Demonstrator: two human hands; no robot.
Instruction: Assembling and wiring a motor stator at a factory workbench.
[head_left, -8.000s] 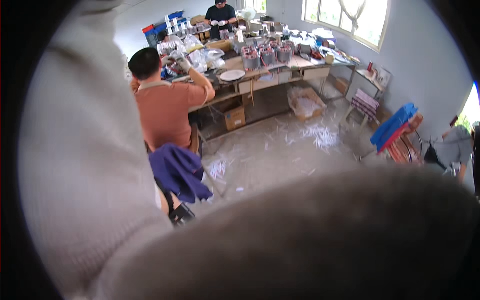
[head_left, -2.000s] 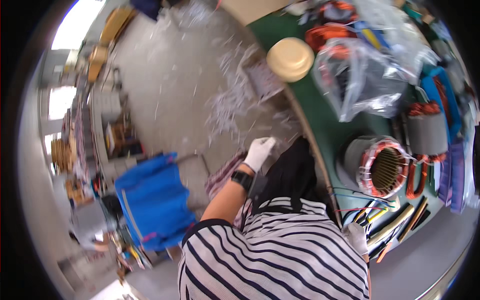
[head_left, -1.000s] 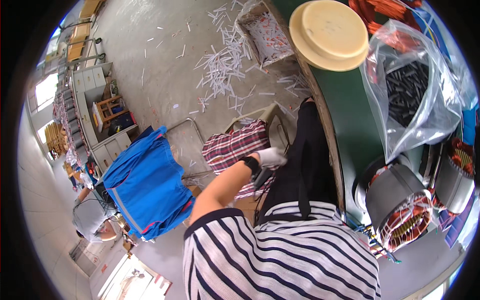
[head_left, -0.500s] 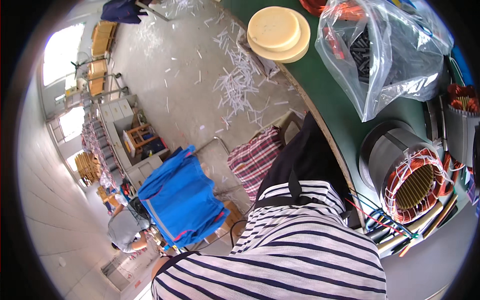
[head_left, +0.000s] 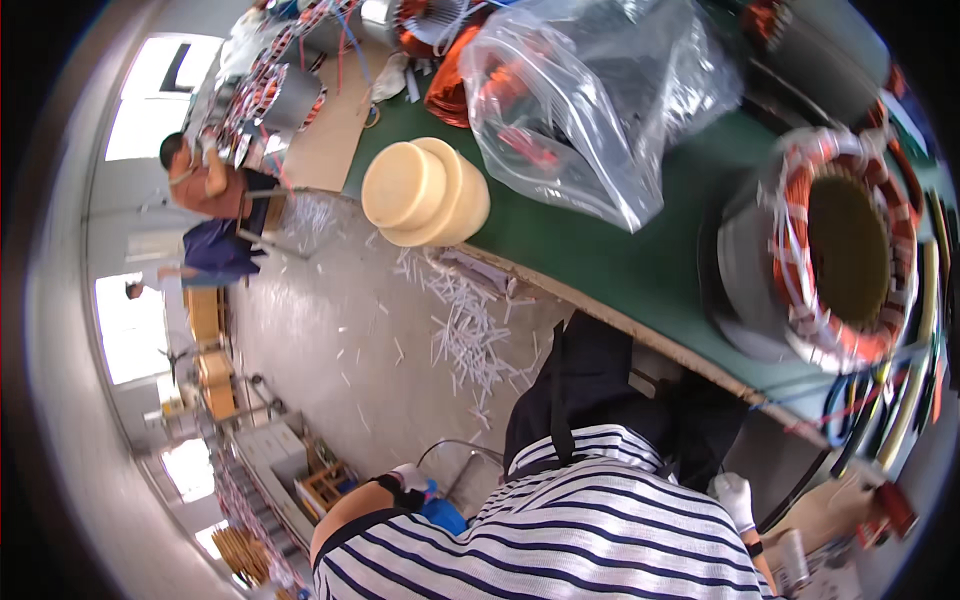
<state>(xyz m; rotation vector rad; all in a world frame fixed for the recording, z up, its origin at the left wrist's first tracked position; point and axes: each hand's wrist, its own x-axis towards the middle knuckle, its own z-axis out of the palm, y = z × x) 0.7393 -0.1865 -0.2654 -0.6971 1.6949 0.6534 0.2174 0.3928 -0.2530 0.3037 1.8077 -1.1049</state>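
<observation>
My left hand [head_left: 409,478], in a white glove with a black band at the wrist, is low beside my left hip. Right by it is a strip of blue cloth [head_left: 442,514] and a bent metal chair frame [head_left: 462,448]; the fingers are too small and partly hidden to read. My right hand [head_left: 735,500], also white-gloved, hangs at my right side below the table edge, its fingers not clear. On the green table [head_left: 590,262] before me stands a grey motor stator [head_left: 748,262] with orange, white-laced windings. A cream stepped round block [head_left: 428,192] sits at the table's left corner.
A clear plastic bag [head_left: 600,120] lies on the table, with another stator [head_left: 825,60] behind it. Coloured tubes [head_left: 925,330] lie at the right. White paper strips [head_left: 465,335] litter the floor. A person [head_left: 205,185] works at the far left.
My view has swung, so the table and stator now stand more in front. Both gloved hands have come into sight. The blue garment is mostly hidden behind my body.
</observation>
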